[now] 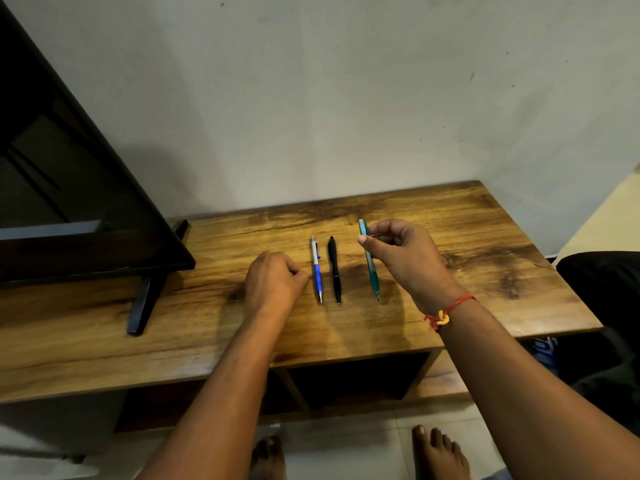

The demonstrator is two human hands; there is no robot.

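On the wooden table [485, 237] our right hand [405, 258] pinches the teal pen [371, 268], our left hand [273, 282] lies curled, empty; pen lettering unreadable.

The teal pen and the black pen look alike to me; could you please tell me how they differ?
Colour: the teal pen is translucent, the black pen opaque. State: the right hand pinches the teal pen near its far end; the black pen lies untouched on the table. Place: the teal pen is farther right, the black pen close beside the blue-and-white pen. Both point their tips toward the person.
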